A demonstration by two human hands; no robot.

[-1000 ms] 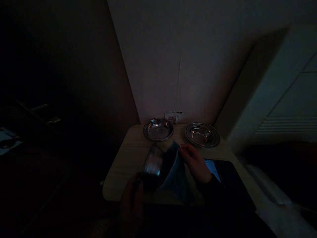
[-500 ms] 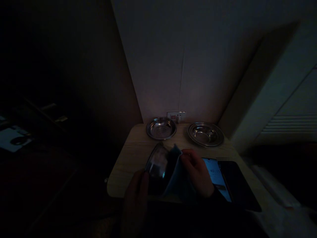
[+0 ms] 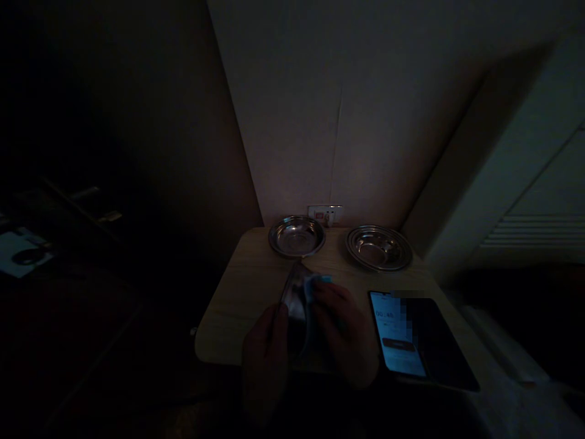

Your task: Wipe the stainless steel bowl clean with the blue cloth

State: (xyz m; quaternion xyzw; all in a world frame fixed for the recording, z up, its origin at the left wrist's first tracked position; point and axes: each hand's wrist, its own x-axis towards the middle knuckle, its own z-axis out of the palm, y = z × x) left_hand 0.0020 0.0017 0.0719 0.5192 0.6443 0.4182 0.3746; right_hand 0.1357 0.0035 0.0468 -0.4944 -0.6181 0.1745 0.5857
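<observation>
My left hand (image 3: 265, 347) grips the near left rim of a shiny metal dish (image 3: 295, 299), which is tilted on edge above the front of the table. Against the dish's inner face, my right hand (image 3: 342, 329) presses a blue cloth (image 3: 312, 286), its fingers closed over the fabric. Part of the cloth hangs down between the two hands. The lower part of the dish is lost in shadow and behind the cloth.
On the small wooden table (image 3: 228, 292), a metal bowl (image 3: 297, 236) stands at the back left and stacked metal bowls (image 3: 379, 247) at the back right. A lit phone (image 3: 397, 335) lies on a dark flat object (image 3: 445, 341) at right. Behind is a wall socket (image 3: 325, 214).
My right hand has moved left and down with the cloth, now bunched against the dish. The dish has turned more edge-on, and my left hand has shifted slightly right. More of the phone shows.
</observation>
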